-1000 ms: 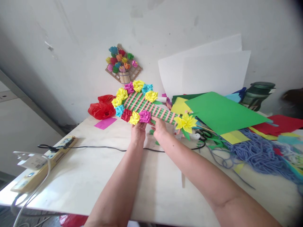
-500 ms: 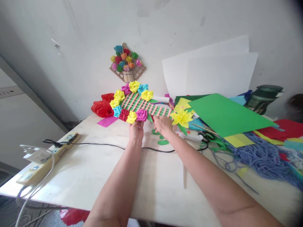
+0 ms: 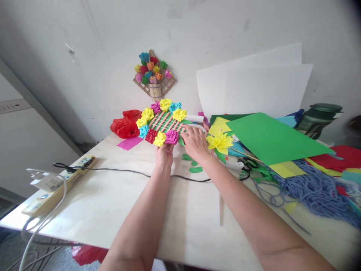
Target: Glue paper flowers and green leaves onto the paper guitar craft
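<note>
A guitar-like paper craft [image 3: 161,123] is held up over the table, its green face crossed by pinkish strips and thin white lines. Crepe-paper roses such as a yellow rose [image 3: 179,114] and a magenta rose [image 3: 171,137] rim its wide end. A spiky yellow paper flower [image 3: 220,142] with green leaves sits at its narrow right end. My left hand [image 3: 165,155] grips the lower edge from beneath, fingertips hidden behind it. Across the narrow part lies my right hand [image 3: 195,143], fingers extended over the strips and covering them.
A power strip [image 3: 60,184] and black cord [image 3: 121,170] are on the left. Green leaf cutouts [image 3: 194,169], scissors [image 3: 248,164], a green sheet [image 3: 278,137], blue yarn [image 3: 316,188] and a dark bottle [image 3: 318,118] lie rightward. A red plastic bag [image 3: 126,124] sits behind.
My right hand has moved up from the narrow part's lower edge onto its front, with its fingers stretched out. My left hand keeps its hold. The view has shifted slightly.
</note>
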The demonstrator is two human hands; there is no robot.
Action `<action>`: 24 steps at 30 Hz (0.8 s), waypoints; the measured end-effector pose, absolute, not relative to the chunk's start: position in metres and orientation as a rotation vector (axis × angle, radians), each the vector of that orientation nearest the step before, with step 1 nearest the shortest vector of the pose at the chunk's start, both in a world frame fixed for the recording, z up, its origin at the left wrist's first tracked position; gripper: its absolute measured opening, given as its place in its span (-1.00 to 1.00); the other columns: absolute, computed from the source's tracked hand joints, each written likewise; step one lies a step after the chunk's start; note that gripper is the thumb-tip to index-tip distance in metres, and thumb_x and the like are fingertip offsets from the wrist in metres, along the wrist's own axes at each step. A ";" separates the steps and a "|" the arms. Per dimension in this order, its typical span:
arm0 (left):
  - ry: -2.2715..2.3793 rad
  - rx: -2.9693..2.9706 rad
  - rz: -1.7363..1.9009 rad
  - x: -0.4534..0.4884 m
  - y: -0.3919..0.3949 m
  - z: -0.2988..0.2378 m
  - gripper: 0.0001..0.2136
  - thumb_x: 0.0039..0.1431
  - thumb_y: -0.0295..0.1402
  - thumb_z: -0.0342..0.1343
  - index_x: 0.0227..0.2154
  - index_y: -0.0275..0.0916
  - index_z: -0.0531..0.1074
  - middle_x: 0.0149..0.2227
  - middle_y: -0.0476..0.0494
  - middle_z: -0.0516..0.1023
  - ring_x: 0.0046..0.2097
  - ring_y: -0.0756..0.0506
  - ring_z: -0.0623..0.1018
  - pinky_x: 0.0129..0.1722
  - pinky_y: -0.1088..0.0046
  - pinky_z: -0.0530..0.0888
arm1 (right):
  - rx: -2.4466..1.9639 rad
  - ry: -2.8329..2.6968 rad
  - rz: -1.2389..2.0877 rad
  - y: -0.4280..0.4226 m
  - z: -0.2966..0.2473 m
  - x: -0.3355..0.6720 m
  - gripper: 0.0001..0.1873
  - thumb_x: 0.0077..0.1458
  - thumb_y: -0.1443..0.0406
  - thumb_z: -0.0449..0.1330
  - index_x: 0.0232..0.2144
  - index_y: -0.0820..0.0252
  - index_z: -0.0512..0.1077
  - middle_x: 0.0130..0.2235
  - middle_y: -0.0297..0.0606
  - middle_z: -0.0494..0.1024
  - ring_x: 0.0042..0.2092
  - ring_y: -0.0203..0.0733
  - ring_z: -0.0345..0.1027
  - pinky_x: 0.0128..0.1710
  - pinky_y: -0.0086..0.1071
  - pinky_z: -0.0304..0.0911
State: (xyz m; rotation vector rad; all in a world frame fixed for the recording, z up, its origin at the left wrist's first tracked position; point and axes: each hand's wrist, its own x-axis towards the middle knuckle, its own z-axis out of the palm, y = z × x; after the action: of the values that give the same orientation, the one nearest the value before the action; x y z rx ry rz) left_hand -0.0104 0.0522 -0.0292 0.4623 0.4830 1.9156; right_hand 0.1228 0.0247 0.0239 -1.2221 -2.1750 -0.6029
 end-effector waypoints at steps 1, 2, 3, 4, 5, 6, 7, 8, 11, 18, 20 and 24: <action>0.484 0.464 1.912 -0.010 0.053 -0.030 -0.64 -0.15 -0.66 0.06 -0.23 -0.21 0.37 -0.32 -0.05 0.55 -0.20 -0.06 0.56 -0.06 0.33 0.45 | -1.217 -2.179 -0.597 0.025 0.023 0.122 -0.68 0.01 0.45 0.01 -0.16 0.26 0.39 0.17 -0.07 0.20 0.05 0.07 0.08 -0.05 -0.11 -0.01; 0.488 0.463 1.908 -0.009 0.053 -0.031 -0.64 -0.14 -0.66 0.06 -0.23 -0.22 0.37 -0.31 -0.05 0.55 -0.20 -0.06 0.56 -0.06 0.32 0.45 | -1.207 -2.185 -0.584 0.026 0.023 0.122 -0.69 0.01 0.44 0.01 -0.17 0.26 0.39 0.17 -0.07 0.19 0.07 0.07 0.06 -0.03 -0.10 -0.02; 0.494 0.461 1.905 -0.009 0.053 -0.031 -0.64 -0.14 -0.66 0.06 -0.23 -0.22 0.37 -0.31 -0.06 0.55 -0.19 -0.06 0.55 -0.06 0.32 0.45 | -1.194 -2.195 -0.566 0.026 0.022 0.122 -0.69 -0.01 0.44 0.02 -0.18 0.26 0.39 0.18 -0.07 0.18 0.09 0.07 0.04 -0.02 -0.10 -0.04; 0.500 0.463 1.902 -0.009 0.053 -0.032 -0.64 -0.14 -0.66 0.05 -0.22 -0.22 0.37 -0.29 -0.07 0.55 -0.17 -0.07 0.55 -0.06 0.32 0.45 | -1.179 -2.209 -0.545 0.026 0.022 0.122 -0.68 -0.03 0.44 0.03 -0.18 0.26 0.39 0.19 -0.07 0.17 0.11 0.07 0.01 0.00 -0.09 -0.05; 0.506 0.469 1.900 -0.008 0.054 -0.032 -0.64 -0.14 -0.66 0.05 -0.22 -0.22 0.37 -0.28 -0.07 0.55 -0.16 -0.07 0.55 -0.06 0.31 0.45 | -1.164 -2.223 -0.526 0.027 0.021 0.123 -0.67 -0.06 0.45 0.05 -0.18 0.26 0.39 0.19 -0.07 0.16 0.13 0.06 -0.01 0.02 -0.09 -0.07; 0.510 0.476 1.899 -0.008 0.054 -0.032 -0.63 -0.14 -0.66 0.06 -0.22 -0.21 0.37 -0.27 -0.08 0.55 -0.15 -0.08 0.54 -0.06 0.31 0.45 | -1.152 -2.236 -0.510 0.027 0.020 0.123 -0.65 -0.09 0.45 0.06 -0.17 0.26 0.38 0.20 -0.06 0.15 0.15 0.06 -0.03 0.03 -0.09 -0.09; 0.513 0.483 1.898 -0.008 0.053 -0.032 -0.62 -0.15 -0.66 0.06 -0.22 -0.21 0.37 -0.26 -0.08 0.55 -0.14 -0.08 0.54 -0.06 0.30 0.44 | -1.143 -2.245 -0.497 0.027 0.019 0.124 -0.63 -0.11 0.44 0.08 -0.17 0.26 0.38 0.20 -0.06 0.15 0.16 0.05 -0.05 0.05 -0.10 -0.10; 0.515 0.489 1.896 -0.008 0.053 -0.032 -0.62 -0.16 -0.66 0.07 -0.22 -0.21 0.37 -0.26 -0.08 0.55 -0.14 -0.09 0.54 -0.06 0.30 0.44 | -1.137 -2.248 -0.486 0.027 0.018 0.125 -0.61 -0.14 0.43 0.10 -0.16 0.27 0.37 0.20 -0.06 0.14 0.17 0.05 -0.06 0.06 -0.10 -0.11; 0.523 0.486 1.894 -0.008 0.053 -0.031 -0.61 -0.16 -0.66 0.07 -0.22 -0.20 0.37 -0.26 -0.06 0.55 -0.14 -0.08 0.54 -0.05 0.31 0.44 | -1.125 -2.228 -0.454 0.027 0.016 0.125 -0.59 -0.16 0.34 0.14 -0.16 0.28 0.37 0.21 -0.05 0.12 0.18 0.08 -0.08 0.09 -0.08 -0.14; 0.506 0.481 1.880 -0.005 0.049 -0.029 -0.60 -0.15 -0.67 0.04 -0.20 -0.21 0.36 -0.27 -0.08 0.55 -0.17 -0.07 0.54 -0.06 0.31 0.44 | -1.168 -2.131 -0.487 0.027 0.011 0.120 -0.61 -0.09 0.33 0.14 -0.13 0.30 0.36 0.20 -0.02 0.15 0.13 0.09 0.01 0.04 -0.07 -0.08; 0.517 0.485 1.875 -0.004 0.048 -0.029 -0.61 -0.15 -0.67 0.05 -0.20 -0.22 0.36 -0.26 -0.08 0.55 -0.18 -0.06 0.55 -0.08 0.32 0.45 | -1.169 -2.112 -0.503 0.027 0.010 0.120 -0.65 -0.07 0.38 0.11 -0.15 0.32 0.38 0.19 -0.02 0.18 0.12 0.06 0.03 0.04 -0.09 -0.07; 0.583 0.463 1.868 -0.002 0.047 -0.027 -0.64 -0.14 -0.66 0.07 -0.23 -0.22 0.37 -0.29 -0.08 0.55 -0.20 -0.06 0.55 -0.11 0.35 0.46 | -1.153 -2.099 -0.521 0.029 0.011 0.121 -0.74 0.01 0.39 0.04 -0.24 0.28 0.44 0.17 -0.09 0.23 0.10 0.04 0.05 0.02 -0.08 -0.08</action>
State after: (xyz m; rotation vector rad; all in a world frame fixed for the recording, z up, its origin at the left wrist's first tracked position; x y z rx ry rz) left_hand -0.0021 0.0469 -0.0266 0.4631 0.5831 1.8680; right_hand 0.1208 0.0294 0.0106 -1.1526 -2.0986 -0.5211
